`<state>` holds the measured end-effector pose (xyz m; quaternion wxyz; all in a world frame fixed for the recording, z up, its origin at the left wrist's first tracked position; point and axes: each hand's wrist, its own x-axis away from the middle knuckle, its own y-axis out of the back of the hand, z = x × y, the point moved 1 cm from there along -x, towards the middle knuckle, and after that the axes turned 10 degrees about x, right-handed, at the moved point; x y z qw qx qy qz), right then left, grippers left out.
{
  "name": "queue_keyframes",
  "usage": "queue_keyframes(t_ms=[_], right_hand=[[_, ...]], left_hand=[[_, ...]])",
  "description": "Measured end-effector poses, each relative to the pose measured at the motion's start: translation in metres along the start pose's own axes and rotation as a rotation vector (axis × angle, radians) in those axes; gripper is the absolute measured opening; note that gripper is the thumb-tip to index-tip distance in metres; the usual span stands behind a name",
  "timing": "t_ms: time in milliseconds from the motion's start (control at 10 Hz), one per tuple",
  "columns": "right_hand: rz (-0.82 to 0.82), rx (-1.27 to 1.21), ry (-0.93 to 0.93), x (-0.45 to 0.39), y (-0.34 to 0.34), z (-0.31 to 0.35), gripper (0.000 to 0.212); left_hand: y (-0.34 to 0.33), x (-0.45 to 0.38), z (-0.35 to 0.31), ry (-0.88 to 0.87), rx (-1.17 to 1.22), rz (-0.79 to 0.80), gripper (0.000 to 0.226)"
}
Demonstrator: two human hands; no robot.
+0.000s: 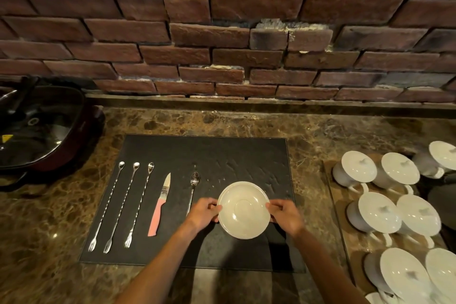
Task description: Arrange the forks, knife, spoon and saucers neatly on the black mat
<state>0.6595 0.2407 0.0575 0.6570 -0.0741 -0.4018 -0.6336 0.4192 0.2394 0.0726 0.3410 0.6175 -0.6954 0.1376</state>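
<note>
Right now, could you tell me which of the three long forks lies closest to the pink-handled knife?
The rightmost fork, directly left of the knife; the other two lie farther left on the mat.

Both forearms are bare up to the lower edge of the picture, with no sleeve showing on either; the left hand (203, 213) and the right hand (286, 216) wear no glove, ring, watch or band.
</note>
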Motion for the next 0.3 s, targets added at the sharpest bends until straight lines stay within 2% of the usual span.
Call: queue_keyframes(t_ms=[100, 200, 300], right_hand=[[-0.070, 0.188, 0.050, 0.008, 0.005, 0.002, 0.023], [-0.118, 0.258, 0.090, 0.019, 0.010, 0.007, 0.039], [-0.194, 0.319, 0.264, 0.052, 0.013, 0.013, 0.032]], left_hand=[[0.004, 0.005, 0.009, 0.001, 0.105, -0.096, 0.023], [0.015, 0.018, 0.016, -0.038, 0.144, -0.164, 0.020], [0.030, 0.048, 0.022, -0.136, 0.131, -0.254, 0.018]])
